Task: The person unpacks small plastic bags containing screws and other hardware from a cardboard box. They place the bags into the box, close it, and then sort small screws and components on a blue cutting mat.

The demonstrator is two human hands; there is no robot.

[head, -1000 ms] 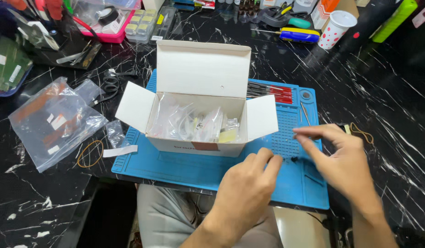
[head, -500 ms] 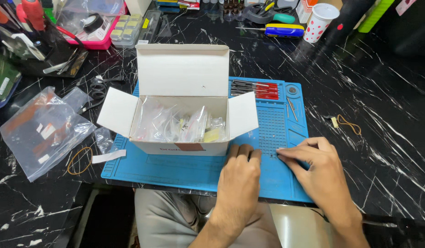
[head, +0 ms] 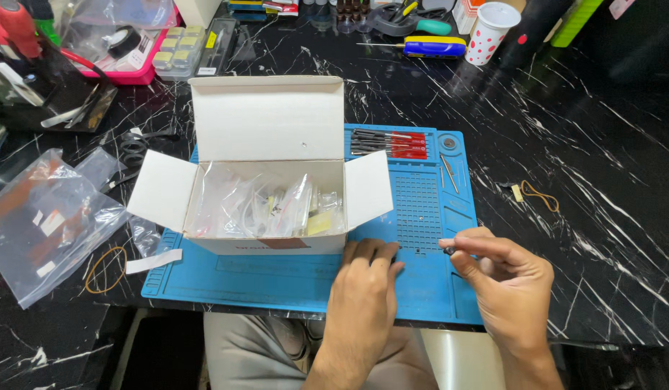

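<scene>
Head view: your left hand (head: 365,285) lies flat, palm down, on the blue mat (head: 277,278) near the desk's (head: 602,144) front edge, fingers together, tips just short of the box (head: 266,180). It holds nothing. Your right hand (head: 504,278) hovers over the mat's front right corner, thumb and forefinger pinched on a small dark part (head: 449,250); what the part is, you cannot tell at this size.

The white box stands open on the mat's left half, lid up at the back and side flaps spread, filled with clear bags (head: 259,206). At the mat's back right corner lies a row of red-handled drivers (head: 392,144).

Off the mat's right edge, a rubber band (head: 540,195) rests on the black marbled desk. By the left edge lie a larger clear bag (head: 42,224) and a second rubber band (head: 105,269), with a white strip (head: 154,261) beside it. Along the back edge you have a blue and yellow screwdriver (head: 421,47), a dotted paper cup (head: 490,22) and a pink tray (head: 128,43).
</scene>
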